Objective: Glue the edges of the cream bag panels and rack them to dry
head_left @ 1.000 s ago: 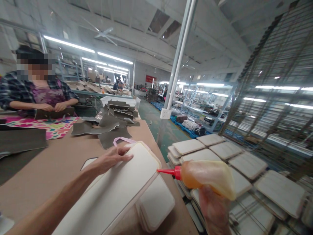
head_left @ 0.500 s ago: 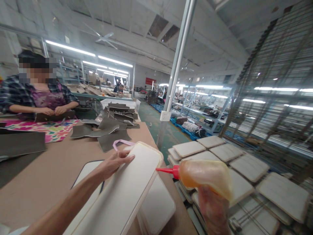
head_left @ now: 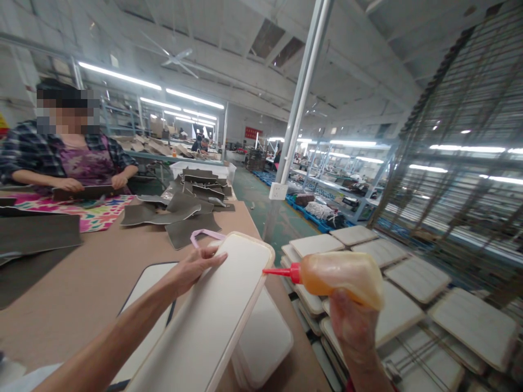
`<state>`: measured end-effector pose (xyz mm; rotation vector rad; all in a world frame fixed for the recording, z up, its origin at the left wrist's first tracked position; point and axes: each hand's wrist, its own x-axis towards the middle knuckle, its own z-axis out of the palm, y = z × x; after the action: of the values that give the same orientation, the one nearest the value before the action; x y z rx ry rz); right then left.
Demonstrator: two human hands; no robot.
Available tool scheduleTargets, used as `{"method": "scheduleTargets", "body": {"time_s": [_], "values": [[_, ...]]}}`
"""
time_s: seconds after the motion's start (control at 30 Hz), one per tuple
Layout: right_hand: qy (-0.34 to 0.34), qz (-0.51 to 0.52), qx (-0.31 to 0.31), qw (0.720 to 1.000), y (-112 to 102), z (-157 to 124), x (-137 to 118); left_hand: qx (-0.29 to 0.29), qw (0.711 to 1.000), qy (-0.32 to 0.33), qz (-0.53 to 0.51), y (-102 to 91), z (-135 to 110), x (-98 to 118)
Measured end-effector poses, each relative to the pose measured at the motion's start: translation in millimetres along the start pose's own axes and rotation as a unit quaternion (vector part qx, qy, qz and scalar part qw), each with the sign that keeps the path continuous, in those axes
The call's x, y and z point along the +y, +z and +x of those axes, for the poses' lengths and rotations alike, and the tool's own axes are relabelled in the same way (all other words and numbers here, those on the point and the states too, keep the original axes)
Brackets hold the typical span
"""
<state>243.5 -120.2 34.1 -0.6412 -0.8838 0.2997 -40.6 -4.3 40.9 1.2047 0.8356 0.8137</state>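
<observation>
My left hand (head_left: 203, 265) grips a long white panel (head_left: 208, 310) with rounded corners by its far left edge, thumb on the face. The panel is tilted, and a pale strip runs around its rim. In my right hand (head_left: 353, 321) is a glue bottle (head_left: 341, 277) of amber liquid, lying sideways with its red nozzle (head_left: 281, 271) pointing left. The nozzle tip meets the panel's right edge near the far corner. A lilac strap loop (head_left: 204, 235) shows behind the panel. Beneath it lie more white panels (head_left: 265, 340) and a dark-edged panel (head_left: 145, 286).
Stacked cream panels (head_left: 417, 277) stand right of the brown table (head_left: 61, 305). Dark grey sheets (head_left: 183, 209) lie at the table's far end. A co-worker (head_left: 77, 158) sits at the left, handling a dark piece. A metal post (head_left: 300, 103) rises beyond the table.
The glue bottle has risen slightly with my right hand, its nozzle still at the panel's right edge. My left hand keeps its hold. The co-worker's hands have moved apart.
</observation>
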Motion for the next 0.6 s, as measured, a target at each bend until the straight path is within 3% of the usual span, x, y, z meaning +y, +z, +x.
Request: {"method": "scheduleTargets", "body": {"time_s": [0.6], "values": [[0.072,0.043,-0.053,0.995,2.8,-13.4,-1.7,0.041,0.998,-0.032,-0.019,-2.7,3.4,1.5]]}}
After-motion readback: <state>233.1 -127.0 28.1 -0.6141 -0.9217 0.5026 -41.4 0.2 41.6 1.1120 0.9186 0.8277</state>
